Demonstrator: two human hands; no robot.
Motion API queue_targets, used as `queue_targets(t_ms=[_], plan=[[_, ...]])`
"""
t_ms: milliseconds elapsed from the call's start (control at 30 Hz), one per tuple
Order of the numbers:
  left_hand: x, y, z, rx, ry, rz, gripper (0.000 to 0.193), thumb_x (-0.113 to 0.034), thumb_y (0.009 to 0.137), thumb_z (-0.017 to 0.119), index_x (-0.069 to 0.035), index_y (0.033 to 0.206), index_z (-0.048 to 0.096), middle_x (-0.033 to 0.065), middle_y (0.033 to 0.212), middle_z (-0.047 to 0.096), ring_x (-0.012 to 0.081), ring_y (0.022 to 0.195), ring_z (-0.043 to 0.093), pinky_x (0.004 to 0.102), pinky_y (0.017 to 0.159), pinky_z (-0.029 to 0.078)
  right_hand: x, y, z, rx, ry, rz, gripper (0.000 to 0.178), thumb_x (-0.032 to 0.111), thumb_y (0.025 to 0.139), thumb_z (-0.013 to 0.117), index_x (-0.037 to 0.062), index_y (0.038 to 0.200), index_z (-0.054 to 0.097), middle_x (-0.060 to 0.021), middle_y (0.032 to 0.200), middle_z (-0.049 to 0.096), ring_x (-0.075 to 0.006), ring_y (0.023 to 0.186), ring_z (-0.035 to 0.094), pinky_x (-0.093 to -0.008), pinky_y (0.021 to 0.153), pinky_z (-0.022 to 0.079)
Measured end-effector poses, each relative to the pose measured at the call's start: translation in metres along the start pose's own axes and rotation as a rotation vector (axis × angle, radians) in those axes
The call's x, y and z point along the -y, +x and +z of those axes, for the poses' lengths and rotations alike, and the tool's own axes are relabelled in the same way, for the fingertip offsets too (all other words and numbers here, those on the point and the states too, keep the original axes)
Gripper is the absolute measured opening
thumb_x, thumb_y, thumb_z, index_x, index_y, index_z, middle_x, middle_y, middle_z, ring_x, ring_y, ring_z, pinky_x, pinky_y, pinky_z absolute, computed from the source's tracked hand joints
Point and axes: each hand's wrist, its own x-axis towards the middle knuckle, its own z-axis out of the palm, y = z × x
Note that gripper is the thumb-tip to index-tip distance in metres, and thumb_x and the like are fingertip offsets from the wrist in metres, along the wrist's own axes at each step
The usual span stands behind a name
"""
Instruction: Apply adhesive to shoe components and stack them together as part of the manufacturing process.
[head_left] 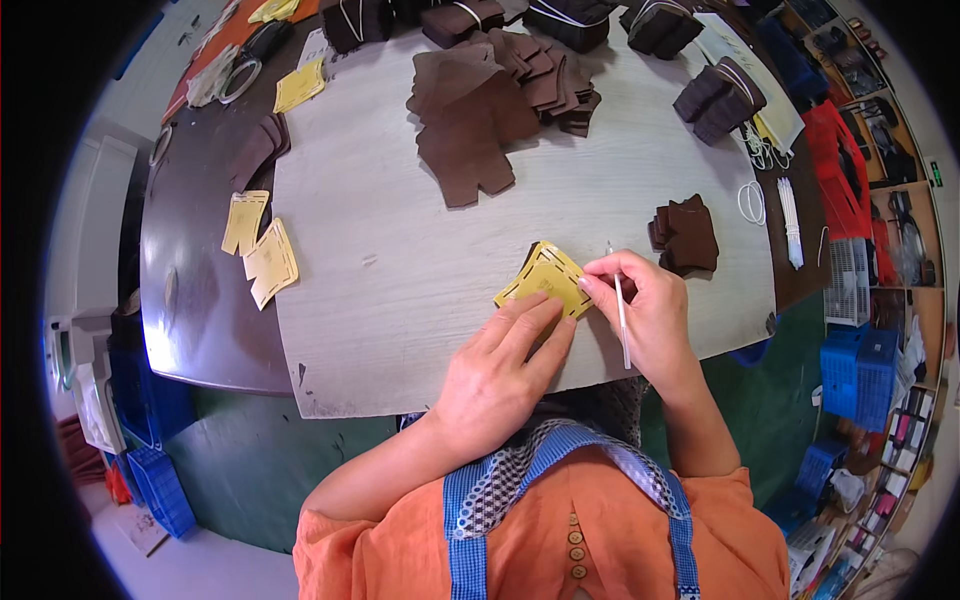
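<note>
A yellow template (543,283) with slots along its edges lies near the front of the pale board, and dark material peeks out from under its rim. Flat on its lower part rests my left hand (488,388), fingers stretched out. My right hand (650,318) is closed around a slim white pen (624,335), which stands nearly upright between the fingers. Thumb and forefinger of that hand meet at the template's right corner; whether they pinch it I cannot tell. A small stack of brown cut pieces (690,236) sits to the right.
Brown leather-like pieces (465,130) spread over the board's far middle. Tied dark bundles (718,100) line the back and right. More yellow templates (270,262) lie at the left edge. White pens (790,225) and cord (751,203) are at the right. Blue crates (860,375) stand below.
</note>
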Motion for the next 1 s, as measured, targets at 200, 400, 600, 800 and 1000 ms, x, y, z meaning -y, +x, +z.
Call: queue_targets(t_ms=[200, 400, 600, 800, 1000], plan=[[-0.001, -0.002, -0.001, 0.031, 0.054, -0.014, 0.045, -0.006, 0.08, 0.068, -0.005, 0.124, 0.072, 0.0137, 0.131, 0.065, 0.0317, 0.124, 0.065, 0.0398, 0.098, 0.058, 0.007, 0.004, -0.001, -0.003, -0.133, -0.114, 0.014, 0.016, 0.091, 0.079, 0.0048, 0.096, 0.072, -0.0105, 0.086, 0.075, -0.0281, 0.075, 0.073, -0.0369, 0.066, 0.055], [-0.005, 0.002, -0.003, 0.042, 0.091, -0.021, 0.045, -0.007, 0.079, 0.069, -0.006, 0.124, 0.073, 0.0127, 0.131, 0.066, 0.0305, 0.124, 0.066, 0.0377, 0.097, 0.059, 0.005, 0.009, 0.001, -0.008, -0.385, -0.264, 0.02, 0.016, 0.094, 0.076, 0.0036, 0.108, 0.068, -0.012, 0.089, 0.069, -0.0302, 0.079, 0.07, -0.0389, 0.067, 0.056], [-0.003, 0.004, -0.001, 0.012, 0.114, -0.036, 0.042, -0.008, 0.079, 0.069, -0.009, 0.12, 0.074, 0.0078, 0.128, 0.068, 0.0265, 0.119, 0.069, 0.0341, 0.089, 0.061, 0.01, 0.024, -0.008, -0.048, 0.271, -0.107, 0.024, 0.021, 0.103, 0.068, -0.0013, 0.111, 0.067, -0.0153, 0.09, 0.068, -0.025, 0.076, 0.07, -0.0339, 0.068, 0.054], [-0.002, 0.006, 0.0, -0.005, 0.119, -0.034, 0.035, -0.01, 0.077, 0.071, -0.007, 0.112, 0.073, 0.0067, 0.122, 0.068, 0.0218, 0.113, 0.07, 0.0318, 0.088, 0.06, 0.012, 0.034, 0.019, 0.061, 0.008, -0.244, 0.027, 0.023, 0.107, 0.058, 0.0012, 0.098, 0.071, -0.0157, 0.088, 0.071, -0.0315, 0.078, 0.071, -0.0397, 0.068, 0.054], [-0.002, 0.004, 0.0, -0.02, 0.137, -0.042, 0.035, -0.01, 0.077, 0.071, -0.008, 0.112, 0.074, 0.0067, 0.12, 0.069, 0.0211, 0.112, 0.07, 0.0313, 0.087, 0.06, 0.005, 0.01, -0.011, 0.085, -0.221, -0.255, 0.028, 0.024, 0.108, 0.054, 0.0042, 0.094, 0.07, -0.0145, 0.087, 0.068, -0.0353, 0.082, 0.067, -0.0447, 0.073, 0.052]])
